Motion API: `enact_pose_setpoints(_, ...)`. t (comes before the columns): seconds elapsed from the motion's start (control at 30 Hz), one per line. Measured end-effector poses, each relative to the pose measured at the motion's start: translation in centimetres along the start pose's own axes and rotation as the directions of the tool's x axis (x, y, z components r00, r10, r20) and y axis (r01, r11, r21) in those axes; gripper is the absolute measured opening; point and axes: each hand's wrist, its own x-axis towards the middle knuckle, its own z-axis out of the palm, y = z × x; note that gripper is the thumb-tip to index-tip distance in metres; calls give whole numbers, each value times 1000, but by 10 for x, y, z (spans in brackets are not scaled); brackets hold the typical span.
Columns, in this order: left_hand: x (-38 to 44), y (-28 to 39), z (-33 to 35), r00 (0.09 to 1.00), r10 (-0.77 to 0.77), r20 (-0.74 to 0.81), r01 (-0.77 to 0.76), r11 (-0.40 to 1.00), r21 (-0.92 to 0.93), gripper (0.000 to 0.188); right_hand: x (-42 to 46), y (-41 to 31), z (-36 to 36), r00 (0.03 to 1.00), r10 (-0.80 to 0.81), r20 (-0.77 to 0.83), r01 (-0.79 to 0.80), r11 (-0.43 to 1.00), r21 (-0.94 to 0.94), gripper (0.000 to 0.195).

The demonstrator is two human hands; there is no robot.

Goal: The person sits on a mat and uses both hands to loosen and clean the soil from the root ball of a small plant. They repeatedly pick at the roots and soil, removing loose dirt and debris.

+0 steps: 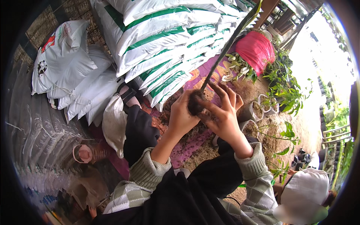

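Between my hands is a dark, soil-covered root ball [194, 104], with a long dark stem [222, 57] slanting up and to the right from it. A narrow green leaf [253, 14] shows at the stem's upper end. My left hand [181, 114] cups the ball from the left side. From the right, my right hand [223, 111] presses thumb and index finger against the ball, its other fingers spread near the stem base. Soil darkens the right fingertips. Below the hands, a purple patterned mat [187, 152] bears scattered soil.
Stacked white-and-green sacks [157, 42] rise ahead; more white sacks [64, 64] lie left. A red sack [256, 52], leafy plants [289, 95] and soil-filled grow bags [250, 112] stand right. A clear plastic jug [87, 154] is lower left. Another person [305, 187] is lower right.
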Motion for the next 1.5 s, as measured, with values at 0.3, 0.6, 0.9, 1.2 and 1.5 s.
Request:
enact_pose_setpoints(0.3, 0, -3, -7, 998, -38, 43, 32, 993, 113, 54, 0, -7, 6, 992, -75, 99, 89, 985, -151, 32)
enact_pose_setpoints(0.6, 0, -3, -10, 998, -58, 20, 56, 992, 114, 50, 2, -6, 1, 990, -46, 135, 61, 992, -112, 36)
enact_pose_setpoints(0.9, -5, 2, -4, 996, -66, 64, 55, 984, 167, 49, 11, 3, -5, 1000, -3, 22, 2, 1000, 25, 27)
enact_pose_setpoints(1.2, 4, -6, -5, 997, -55, 51, 53, 998, 32, 50, 1, 14, -6, 994, 90, -55, -84, 991, 107, 36)
enact_pose_setpoints(1.5, 5, -7, 2, 906, -421, 44, 382, 768, -514, 36, -8, 17, -6, 998, 30, 60, -32, 999, 38, 48)
